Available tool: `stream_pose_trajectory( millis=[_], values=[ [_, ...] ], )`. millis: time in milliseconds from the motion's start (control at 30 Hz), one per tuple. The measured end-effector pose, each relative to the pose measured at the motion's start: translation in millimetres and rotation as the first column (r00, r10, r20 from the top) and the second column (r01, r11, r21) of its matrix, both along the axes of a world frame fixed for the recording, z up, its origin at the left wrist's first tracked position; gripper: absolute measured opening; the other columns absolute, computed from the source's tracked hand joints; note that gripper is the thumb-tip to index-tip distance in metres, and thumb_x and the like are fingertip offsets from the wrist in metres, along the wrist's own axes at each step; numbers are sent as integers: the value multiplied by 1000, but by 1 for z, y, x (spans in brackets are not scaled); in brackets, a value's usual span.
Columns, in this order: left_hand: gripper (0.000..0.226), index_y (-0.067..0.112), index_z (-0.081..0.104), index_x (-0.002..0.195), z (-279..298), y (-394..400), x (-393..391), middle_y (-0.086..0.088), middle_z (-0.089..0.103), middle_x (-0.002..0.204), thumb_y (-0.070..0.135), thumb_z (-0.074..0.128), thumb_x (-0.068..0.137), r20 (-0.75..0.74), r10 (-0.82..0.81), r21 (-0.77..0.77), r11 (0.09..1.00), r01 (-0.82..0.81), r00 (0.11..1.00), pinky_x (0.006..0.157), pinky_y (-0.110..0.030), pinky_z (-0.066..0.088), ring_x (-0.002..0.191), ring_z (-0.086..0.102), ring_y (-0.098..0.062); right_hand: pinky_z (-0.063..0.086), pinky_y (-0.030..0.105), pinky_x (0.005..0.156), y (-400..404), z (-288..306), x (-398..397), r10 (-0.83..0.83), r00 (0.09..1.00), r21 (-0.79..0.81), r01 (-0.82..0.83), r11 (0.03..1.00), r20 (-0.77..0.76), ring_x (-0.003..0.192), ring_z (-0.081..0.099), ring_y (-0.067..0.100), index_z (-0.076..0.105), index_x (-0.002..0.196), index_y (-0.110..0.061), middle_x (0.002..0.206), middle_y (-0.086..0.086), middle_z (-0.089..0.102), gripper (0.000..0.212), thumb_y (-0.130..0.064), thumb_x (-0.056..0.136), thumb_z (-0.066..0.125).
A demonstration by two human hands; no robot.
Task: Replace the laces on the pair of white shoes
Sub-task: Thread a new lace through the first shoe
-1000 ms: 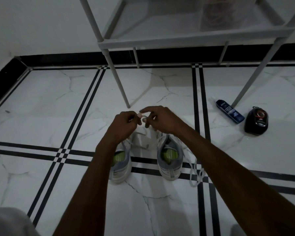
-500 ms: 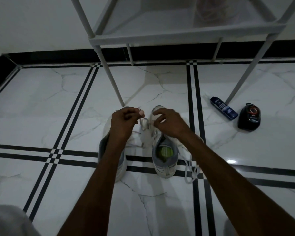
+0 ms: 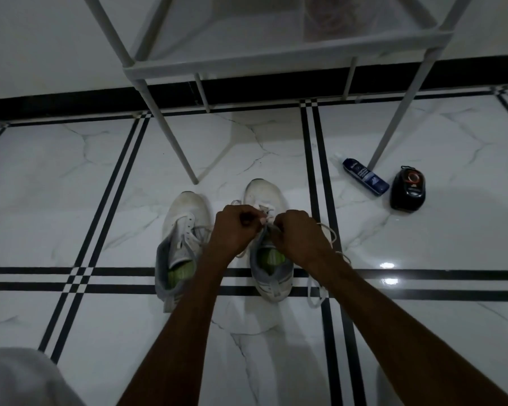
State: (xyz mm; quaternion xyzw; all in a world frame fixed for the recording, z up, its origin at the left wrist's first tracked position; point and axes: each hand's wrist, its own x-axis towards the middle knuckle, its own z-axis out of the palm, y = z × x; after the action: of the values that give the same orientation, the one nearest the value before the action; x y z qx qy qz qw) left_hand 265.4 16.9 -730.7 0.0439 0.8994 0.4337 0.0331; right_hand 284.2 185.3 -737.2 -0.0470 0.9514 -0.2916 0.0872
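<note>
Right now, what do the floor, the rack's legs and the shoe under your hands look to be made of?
Floor: polished marble or marble-look tile, glossy; grey veining, black inlay lines and a bright reflected glint show it. Rack's legs: likely painted metal tube, matte pale grey, thin and straight; plastic is possible. Right shoe: white synthetic or leather upper, slightly scuffed, grey collar, green insole; woven white lace.

Nothing can be read with certainty. The dark blue bottle, lying on the floor at about two o'clock from the shoes, carries a pale label with print too small and blurred to make out. The black case just beside it bears a red ring, perhaps a logo.
</note>
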Motion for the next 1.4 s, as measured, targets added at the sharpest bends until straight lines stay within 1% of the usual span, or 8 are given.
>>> stream_pose_trajectory(
  millis=[100,233,433,667,933,1067,1200,1400],
  values=[
    [7,15,82,88,0,5,2,1,78,84,21,78,85,2,-2,-45,999,2,1000,80,-19,55,79,72,-6,53,38,61,13,0,-5,-45,997,-171,54,984,56,65,64,26,67,66,-12,65,7,65,31,-28,93,64],
    [5,9,81,84,1,17,6,1,75,78,12,79,80,23,24,-62,998,-22,999,68,-1,44,64,61,7,62,42,79,28,2,-12,-100,898,-479,320,817,429,88,71,32,75,94,-2,93,21,73,16,-13,94,64],
    [13,10,82,84,-7,26,4,-2,77,79,21,84,78,16,15,-98,995,-13,1000,66,2,41,62,60,6,60,33,82,35,2,-16,-73,759,-542,526,656,648,93,68,23,74,97,-1,104,19,72,11,-6,90,67],
    [18,8,81,93,-6,34,8,-7,78,86,22,82,82,-21,28,-152,988,-31,999,76,-18,55,71,67,-7,60,36,86,38,1,-16,-50,753,-555,526,644,656,95,68,22,74,100,-1,102,16,73,15,-10,89,70],
    [15,15,82,95,-7,29,4,-3,78,91,22,70,91,-27,-1,-215,977,-5,1000,81,-35,58,80,70,-15,61,32,82,33,11,-21,-32,794,-571,465,676,607,93,71,20,76,101,-2,98,13,76,39,-39,88,73],
    [15,12,77,100,-11,31,8,-4,74,98,22,69,92,-26,115,-220,968,-118,993,79,-29,55,87,68,-16,59,28,74,30,12,-23,-56,795,-587,491,644,604,83,66,17,73,102,2,93,15,72,24,-19,88,74],
    [16,17,65,98,-3,34,18,4,59,101,19,75,86,-137,233,-167,952,-255,963,62,-12,34,83,53,-7,58,28,71,18,11,-26,-141,766,-549,564,617,627,75,65,16,73,89,-3,86,14,70,3,-2,86,71],
    [14,23,60,91,2,31,25,6,67,75,33,70,92,-113,257,-195,941,-275,960,63,-28,48,68,64,-13,57,32,80,14,9,-29,-96,752,-536,547,643,652,82,63,19,72,82,-5,87,14,67,7,-6,89,70]
  ],
)
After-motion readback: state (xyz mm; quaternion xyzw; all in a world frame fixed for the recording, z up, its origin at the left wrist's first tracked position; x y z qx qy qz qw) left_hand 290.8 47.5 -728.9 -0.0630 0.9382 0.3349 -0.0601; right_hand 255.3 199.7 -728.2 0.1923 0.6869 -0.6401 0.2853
